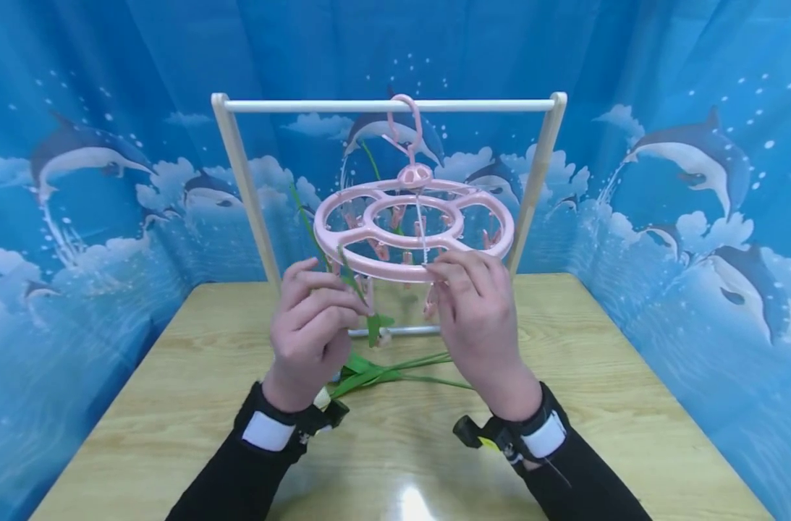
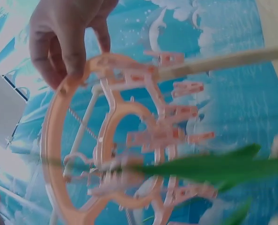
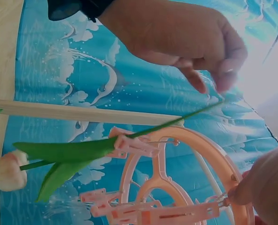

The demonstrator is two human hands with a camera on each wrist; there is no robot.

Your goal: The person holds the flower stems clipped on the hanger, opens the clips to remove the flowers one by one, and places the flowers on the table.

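A pink round clip hanger hangs by its hook from a rack's white rod. My right hand grips its front rim, also visible in the right wrist view, where the hand pinches the rim. A pale artificial tulip with green leaves hangs bloom-down, its stem passing through a pink clip. My left hand is beside that tulip, fingers loosely bent. In the right wrist view the left hand's thumb and fingertips are apart, close to the stem's free end, with nothing visibly between them.
More green tulip stems lie on the wooden table beneath the hanger. Other stems stick up at the hanger's left and back. The rack's wooden posts stand either side. A blue dolphin-print curtain surrounds the table.
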